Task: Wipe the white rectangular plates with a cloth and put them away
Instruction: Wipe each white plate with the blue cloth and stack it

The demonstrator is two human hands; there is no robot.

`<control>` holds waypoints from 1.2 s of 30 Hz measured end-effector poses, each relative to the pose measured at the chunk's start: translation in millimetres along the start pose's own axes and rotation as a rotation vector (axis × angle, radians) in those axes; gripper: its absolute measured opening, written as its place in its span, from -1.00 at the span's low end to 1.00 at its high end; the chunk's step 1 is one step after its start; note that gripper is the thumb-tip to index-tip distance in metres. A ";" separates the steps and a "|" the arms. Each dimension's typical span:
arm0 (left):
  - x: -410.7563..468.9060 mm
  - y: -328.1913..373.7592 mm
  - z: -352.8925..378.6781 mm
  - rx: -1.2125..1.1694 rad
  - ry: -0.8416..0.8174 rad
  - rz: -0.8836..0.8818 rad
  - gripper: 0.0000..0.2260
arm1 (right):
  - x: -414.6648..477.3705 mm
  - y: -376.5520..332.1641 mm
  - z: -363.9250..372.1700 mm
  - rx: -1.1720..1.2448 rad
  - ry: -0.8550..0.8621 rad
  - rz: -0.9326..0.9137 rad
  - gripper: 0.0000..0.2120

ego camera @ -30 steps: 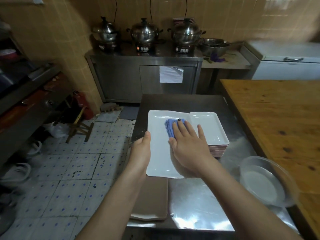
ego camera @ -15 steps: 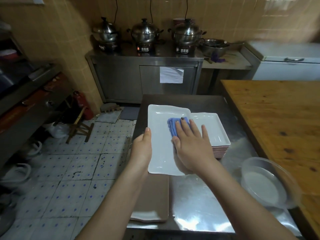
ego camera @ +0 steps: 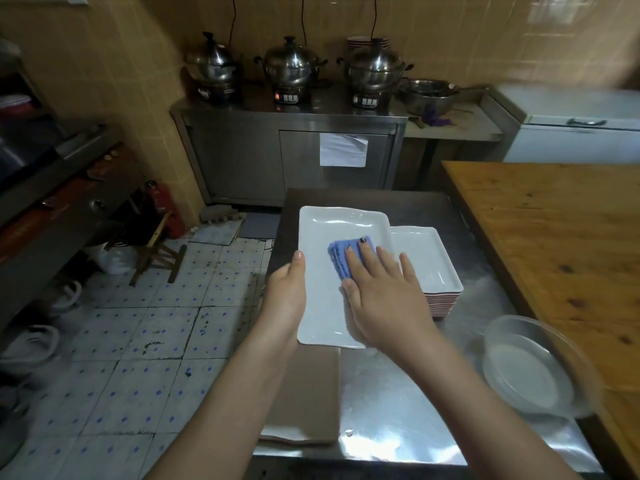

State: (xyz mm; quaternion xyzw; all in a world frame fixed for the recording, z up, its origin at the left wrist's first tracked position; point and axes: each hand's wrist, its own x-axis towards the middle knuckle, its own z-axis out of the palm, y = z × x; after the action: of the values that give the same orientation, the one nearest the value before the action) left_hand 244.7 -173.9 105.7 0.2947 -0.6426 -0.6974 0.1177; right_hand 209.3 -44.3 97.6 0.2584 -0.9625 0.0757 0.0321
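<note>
Plate: a white plate (ego camera: 322,271), rectangular, is above the left part of a steel table (ego camera: 398,410), face up.
Long axis: it runs straight away from the person, one short end near the body and the other toward the far cabinet.
Overlap: the far right corner of the plate covers the left edge of the stack of plates (ego camera: 429,268), which lies the same way just to the right.
Left hand: the left hand (ego camera: 285,296) grips the plate's left long edge, thumb laid along the rim; the fingers beneath are hidden.
Right hand: the right hand (ego camera: 384,299) lies flat with straight, spread fingers, pressing a folded blue cloth (ego camera: 341,258) onto the middle of the plate.
Surface: a brown tray (ego camera: 304,403) lies at the table's near left, partly under the plate's near end; a clear bowl (ego camera: 530,368) sits at the near right, beside a wooden table (ego camera: 554,237).
Room: a yellow-tiled kitchen, with three steel pots (ego camera: 292,64) on a steel cabinet (ego camera: 242,150) at the back wall, a white freezer (ego camera: 571,140) at far right, and a stained tile floor (ego camera: 156,323) to the left.
</note>
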 end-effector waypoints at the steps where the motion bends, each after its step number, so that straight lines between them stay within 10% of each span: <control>1: 1.1 1.8 -2.9 -0.007 0.016 0.010 -0.65 | -7.8 -3.6 1.9 0.004 0.000 -0.029 -0.47; 17: -4.9 -2.9 -21.9 -0.020 0.047 0.046 -0.64 | -18.6 -29.7 8.7 0.072 0.040 -0.096 -0.57; 21: -8.1 -12.9 -25.7 0.015 0.023 0.026 -0.66 | -11.1 -42.0 11.5 0.349 0.149 0.041 -0.78; 29: -5.9 -33.8 -40.1 0.004 0.022 -0.003 -0.68 | -6.4 -31.9 15.0 0.824 0.037 0.356 -0.41; 36: 2.6 -62.4 -63.8 0.003 0.013 -0.084 -0.69 | -4.0 -25.0 28.7 1.393 -0.224 0.437 -0.92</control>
State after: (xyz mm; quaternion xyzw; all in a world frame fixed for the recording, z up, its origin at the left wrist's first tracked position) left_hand 291.9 -218.9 44.8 0.3263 -0.6299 -0.6988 0.0918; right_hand 224.7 -68.4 72.1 0.0275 -0.7183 0.6473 -0.2535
